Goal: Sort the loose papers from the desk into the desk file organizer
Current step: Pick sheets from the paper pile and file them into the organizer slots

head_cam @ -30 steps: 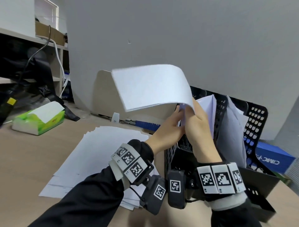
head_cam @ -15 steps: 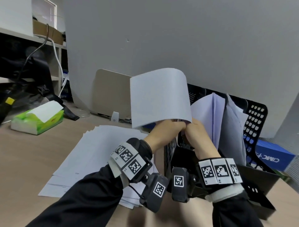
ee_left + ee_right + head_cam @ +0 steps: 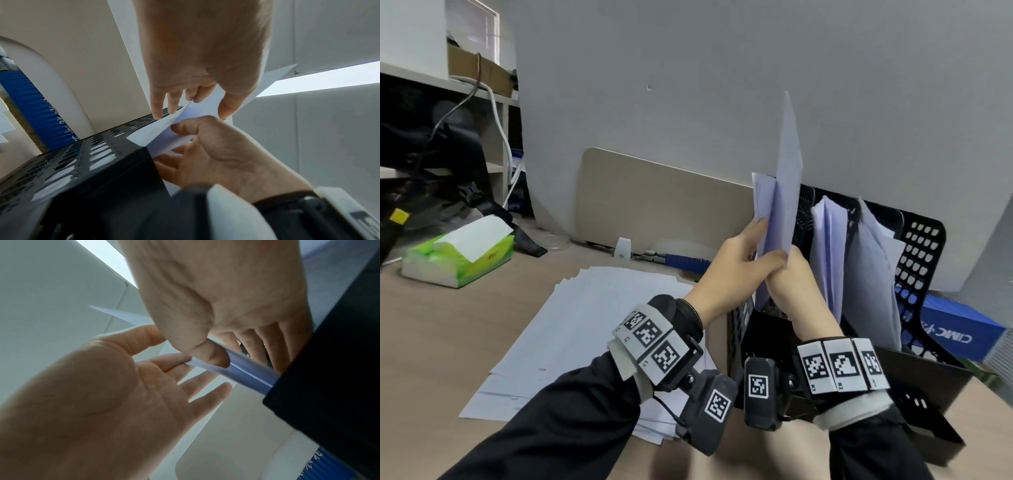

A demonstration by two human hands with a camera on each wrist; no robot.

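Observation:
A white sheet (image 3: 786,178) stands upright, edge toward me, with its lower part in the leftmost slot of the black mesh file organizer (image 3: 924,246). My right hand (image 3: 794,284) pinches the sheet low down; in the right wrist view its thumb (image 3: 213,355) presses the paper (image 3: 246,369) against the fingers behind it. My left hand (image 3: 736,263) lies against the sheet's left side with straight, spread fingers (image 3: 197,382). The two hands touch. A spread stack of loose papers (image 3: 592,325) lies on the desk to the left of the organizer.
Folded papers (image 3: 828,246) fill the organizer's other slots. A blue box (image 3: 959,329) lies behind it on the right. A beige board (image 3: 664,202) leans on the grey wall. A green tissue pack (image 3: 458,253) sits far left, with shelves and cables beyond.
The sheet, curled over and facing me a second ago, has swung upright and edge-on into the leftmost slot. My left hand's fingers have straightened along it.

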